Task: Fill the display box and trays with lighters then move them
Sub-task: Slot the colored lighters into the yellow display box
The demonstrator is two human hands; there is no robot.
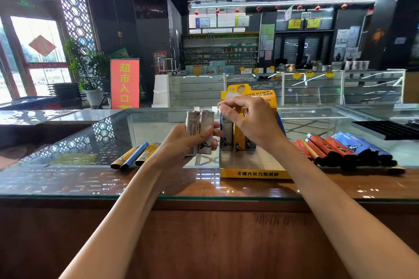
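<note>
Step in hand: filling the display box [251,174], which stands on the glass-topped bench [90,180] with its back row partly stocked.

Right hand [251,120]: fingers [229,103] pinch the top of the standing silver lighter [226,136] at the box's back left, beside a yellow lighter [239,140].

Left hand [181,145]: grips a pair of silver lighters [199,130] upright, just left of the box.

Loose lighters [133,155] lie to the left; a red and blue row [344,147] lies to the right.

Judgement: early in the fill. The next move likely calls for seating this lighter upright, letting go, then taking one from the left hand's pair.
</note>
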